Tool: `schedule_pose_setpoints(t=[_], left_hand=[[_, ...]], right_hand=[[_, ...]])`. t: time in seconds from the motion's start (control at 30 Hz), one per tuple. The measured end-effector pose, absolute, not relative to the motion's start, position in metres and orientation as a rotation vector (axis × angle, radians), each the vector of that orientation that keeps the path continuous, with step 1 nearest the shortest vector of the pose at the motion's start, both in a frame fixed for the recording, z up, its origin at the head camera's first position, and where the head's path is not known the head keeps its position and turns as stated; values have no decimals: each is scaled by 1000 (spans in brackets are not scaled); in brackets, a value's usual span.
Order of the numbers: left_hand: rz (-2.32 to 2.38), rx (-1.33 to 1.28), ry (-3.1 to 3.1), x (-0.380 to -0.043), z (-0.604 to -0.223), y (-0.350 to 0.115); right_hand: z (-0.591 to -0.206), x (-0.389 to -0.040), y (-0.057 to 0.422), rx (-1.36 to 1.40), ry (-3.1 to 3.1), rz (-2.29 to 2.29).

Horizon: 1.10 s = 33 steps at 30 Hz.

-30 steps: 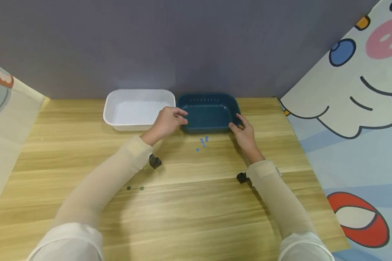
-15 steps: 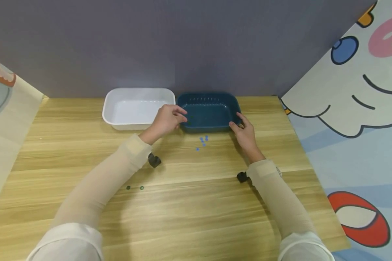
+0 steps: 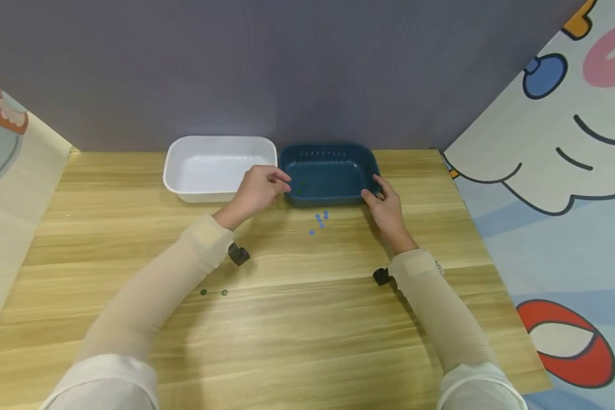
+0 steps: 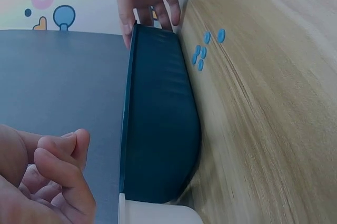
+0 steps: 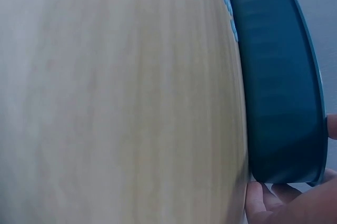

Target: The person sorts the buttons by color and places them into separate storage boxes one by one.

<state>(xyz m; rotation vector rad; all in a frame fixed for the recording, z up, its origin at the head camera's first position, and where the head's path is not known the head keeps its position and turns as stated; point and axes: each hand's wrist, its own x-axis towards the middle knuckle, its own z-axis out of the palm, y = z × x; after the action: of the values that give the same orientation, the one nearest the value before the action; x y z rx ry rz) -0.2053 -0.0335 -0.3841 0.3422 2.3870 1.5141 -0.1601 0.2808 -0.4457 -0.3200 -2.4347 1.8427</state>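
A dark teal tub (image 3: 333,201) stands at the back of the table. My right hand (image 3: 388,216) grips its right end, thumb at the front edge and fingers on the side, as the right wrist view also shows. Above the tub's left end is my left hand (image 3: 256,191); its fingers curl towards the thumb, and no object shows between them in the left wrist view. Small dark green pieces (image 3: 300,191) lie inside the tub near that hand. Several small blue button-like discs (image 3: 322,226) lie on the wood in front of the tub.
Left of the teal tub, side by side with it, stands a white tub (image 3: 184,197). Two small green round pieces, one (image 3: 203,292) darker, lie on the table near the left forearm. A grey panel (image 3: 307,74) rises behind the tubs.
Green pieces now show in the teal tub's left end, where none were visible a second ago. My left hand has drawn slightly left. The right hand keeps its grip.
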Motion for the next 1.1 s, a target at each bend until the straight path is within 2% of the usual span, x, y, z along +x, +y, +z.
schedule_pose_setpoints(t=[0.83,1.1], left_hand=[[1387,450,2510,-193,-389,-49],[1314,483,2549,-184,-388,-61]], right_hand=[[-451,-161,284,-299,-2460,1802],[-427,-153,273,-319,-2480,1840]])
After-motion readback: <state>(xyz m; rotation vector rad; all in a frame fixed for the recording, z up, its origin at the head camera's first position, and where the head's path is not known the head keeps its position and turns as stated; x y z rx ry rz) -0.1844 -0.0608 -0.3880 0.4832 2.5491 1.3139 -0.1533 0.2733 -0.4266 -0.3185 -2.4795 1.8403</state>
